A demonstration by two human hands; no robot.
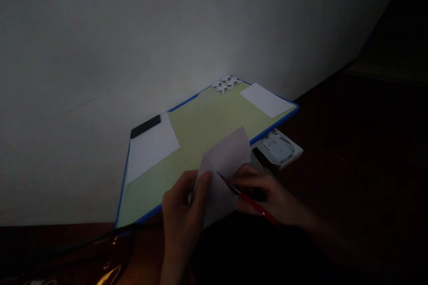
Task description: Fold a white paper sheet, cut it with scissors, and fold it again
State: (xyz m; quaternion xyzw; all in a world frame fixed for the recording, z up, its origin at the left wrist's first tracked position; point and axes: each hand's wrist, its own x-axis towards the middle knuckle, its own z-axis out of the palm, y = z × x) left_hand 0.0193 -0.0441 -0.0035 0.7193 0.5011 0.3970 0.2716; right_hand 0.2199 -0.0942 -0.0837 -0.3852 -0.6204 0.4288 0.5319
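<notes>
My left hand (185,209) pinches the left edge of a sheet of white paper (230,147), its thumb lying on the near face. A faint crease shows in the sheet. My right hand (267,191) is closed around red-handled scissors (249,202), whose narrow blades point up and left against the paper. Some right fingertips are hidden behind or beside the sheet. Both hands are at the near edge of a small table (203,120) with a pale yellow-green top and blue rim.
A white sheet (150,151) lies on the table's left part, with a dark flat bar (146,126) across its top. Another white paper (266,100) lies at right. Several small folded paper pieces (225,83) sit at the back corner. Below the right edge is a white box (281,149). A pale wall (150,35) stands behind.
</notes>
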